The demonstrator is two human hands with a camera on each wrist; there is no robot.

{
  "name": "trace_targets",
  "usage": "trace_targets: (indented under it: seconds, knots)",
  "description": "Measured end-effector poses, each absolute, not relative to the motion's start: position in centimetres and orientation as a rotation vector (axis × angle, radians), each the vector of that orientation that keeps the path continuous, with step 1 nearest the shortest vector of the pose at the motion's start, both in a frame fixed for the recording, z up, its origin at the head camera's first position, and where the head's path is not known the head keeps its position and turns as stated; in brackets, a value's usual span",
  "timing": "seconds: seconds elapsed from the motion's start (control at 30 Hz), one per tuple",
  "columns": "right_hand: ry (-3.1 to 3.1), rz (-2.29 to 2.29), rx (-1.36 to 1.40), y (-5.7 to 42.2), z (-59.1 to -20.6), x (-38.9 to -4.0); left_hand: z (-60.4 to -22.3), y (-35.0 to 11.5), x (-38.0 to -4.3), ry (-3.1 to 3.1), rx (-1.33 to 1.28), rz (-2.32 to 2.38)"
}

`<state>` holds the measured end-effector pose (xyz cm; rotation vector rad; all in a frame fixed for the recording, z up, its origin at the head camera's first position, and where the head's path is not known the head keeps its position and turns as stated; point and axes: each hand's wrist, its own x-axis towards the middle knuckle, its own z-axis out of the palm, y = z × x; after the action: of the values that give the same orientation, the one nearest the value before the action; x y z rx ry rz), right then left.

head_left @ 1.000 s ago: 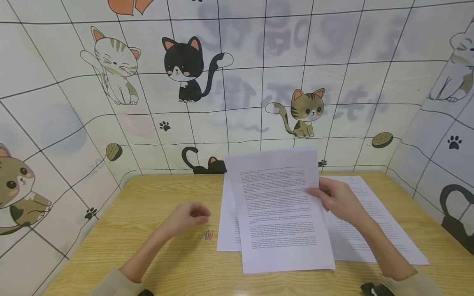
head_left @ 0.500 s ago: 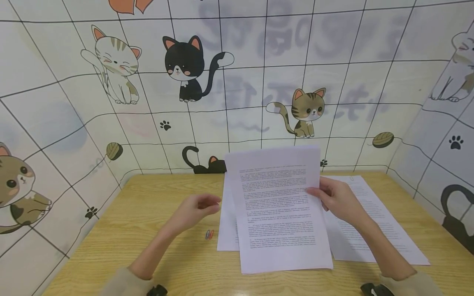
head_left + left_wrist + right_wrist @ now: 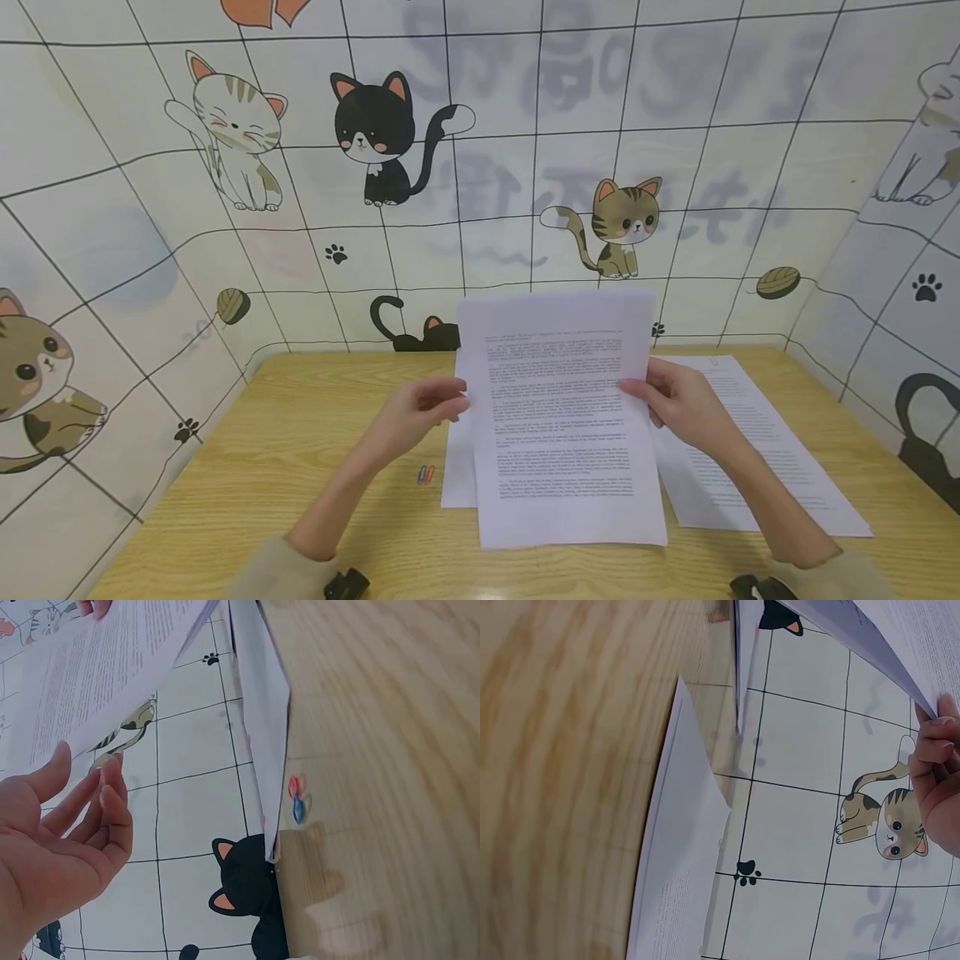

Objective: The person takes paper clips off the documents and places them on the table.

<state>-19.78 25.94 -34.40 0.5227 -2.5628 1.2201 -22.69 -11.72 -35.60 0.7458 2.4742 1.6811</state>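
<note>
Printed sheets of paper [image 3: 562, 517] are held up, tilted, over the middle of the table, their text facing me. My right hand [image 3: 678, 398] pinches them at the right edge, thumb in front and fingers behind; the right wrist view shows the same grip on the sheets [image 3: 889, 645]. At the opposite edge, my left hand [image 3: 416, 417] is close to the sheets. In the left wrist view, the thumb and curved fingers of the left hand [image 3: 67, 832] are apart, with no paper pinched between them. Two paper clips [image 3: 426, 475], one blue and one red, lie below the left hand.
Behind the held sheets lies another paper stack [image 3: 459, 467], mostly hidden. To the right is a printed stack [image 3: 750, 475] with a yellowish clip [image 3: 714, 361] at its top edge. Cat-patterned cloth walls [image 3: 495, 250] enclose the wooden table [image 3: 300, 417] at the back and sides.
My left hand has moved right and slightly up, from above the paper clips to the sheets' left edge. The held sheets have shifted slightly left at the bottom; the right hand stays in place.
</note>
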Motion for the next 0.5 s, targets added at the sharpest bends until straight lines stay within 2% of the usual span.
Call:
trace_targets:
  seconds: [0.23,0.5]
  knots:
    - [-2.556,1.267,0.49,25.8,-34.4,-19.7,-35.3,-10.5,-22.8,2.478,0.852,1.69]
    - [-2.533,1.294,0.498,25.6,-34.5,-19.8,-35.1,-9.6,-22.6,2.458,0.776,1.721]
